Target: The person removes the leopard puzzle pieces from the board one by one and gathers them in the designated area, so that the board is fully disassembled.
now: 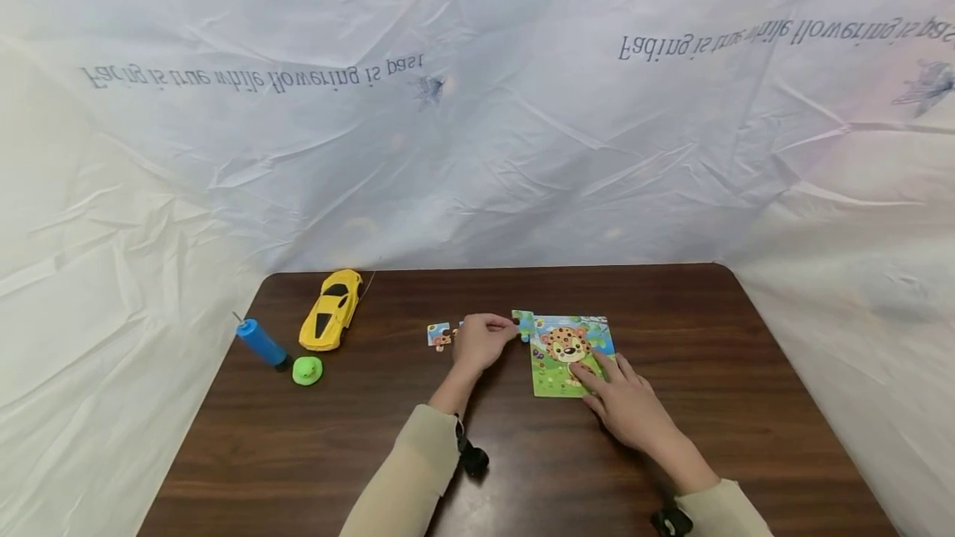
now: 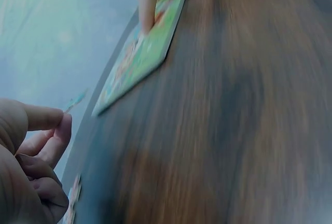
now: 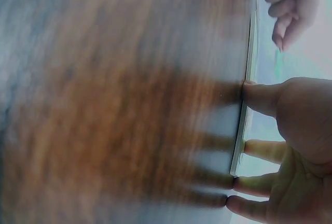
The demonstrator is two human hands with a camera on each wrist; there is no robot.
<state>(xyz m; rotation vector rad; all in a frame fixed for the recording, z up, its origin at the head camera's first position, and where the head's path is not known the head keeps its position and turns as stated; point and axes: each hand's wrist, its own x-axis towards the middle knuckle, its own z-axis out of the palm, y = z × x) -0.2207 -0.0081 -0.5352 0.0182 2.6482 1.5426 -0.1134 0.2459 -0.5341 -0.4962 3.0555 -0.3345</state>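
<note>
My left hand [image 1: 481, 344] pinches a green and blue jigsaw piece [image 1: 523, 325] between thumb and forefinger. In the left wrist view that piece [image 2: 77, 101] is seen nearly edge-on, raised off the table. Just right of it lies a square picture board [image 1: 552, 379] with a cartoon leopard on grass. My right hand [image 1: 634, 404] rests on the board's right side, fingers spread; its thumb and fingertips touch the board's edge in the right wrist view. Near my left hand lie other puzzle pieces [image 1: 438, 335], partly hidden behind it.
A yellow toy car [image 1: 332, 311] stands at the table's back left. In front of it are a green rubber duck [image 1: 307, 370] and a blue cylinder with a black end [image 1: 261, 343]. The brown wooden table [image 1: 313, 454] meets a hanging white cloth [image 1: 477, 147] at the back.
</note>
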